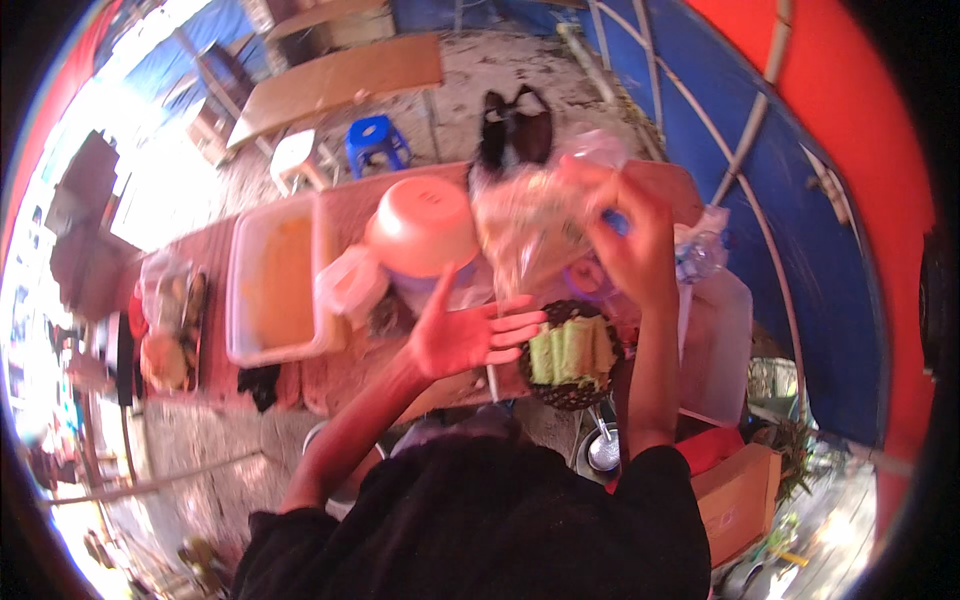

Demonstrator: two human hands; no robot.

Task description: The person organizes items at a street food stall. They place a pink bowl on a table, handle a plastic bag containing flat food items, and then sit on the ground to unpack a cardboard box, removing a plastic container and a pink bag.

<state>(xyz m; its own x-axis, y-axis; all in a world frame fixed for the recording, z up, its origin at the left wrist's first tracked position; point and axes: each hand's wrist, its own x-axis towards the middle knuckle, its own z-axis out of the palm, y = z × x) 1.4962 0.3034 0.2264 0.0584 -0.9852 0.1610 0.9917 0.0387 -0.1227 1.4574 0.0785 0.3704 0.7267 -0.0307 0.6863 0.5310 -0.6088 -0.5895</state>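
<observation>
My left hand is held palm up over the table, fingers spread, with nothing resting in it. Farther right, my raised right hand has its fingers curled at the upper edge of a clear plastic bag. Motion blur hides the bag's yellowish contents and the exact grip. The bag's lower end hangs just above my left fingertips. Green and tan rolled pancakes lie side by side on a dark woven plate, close to my left fingertips. A blue round thing shows between my right fingers.
On the wooden table stand an upturned orange basin, a plastic tub with an orange-brown bottom and a translucent bin. A plastic bottle is at right. Beyond are a blue stool and a white stool.
</observation>
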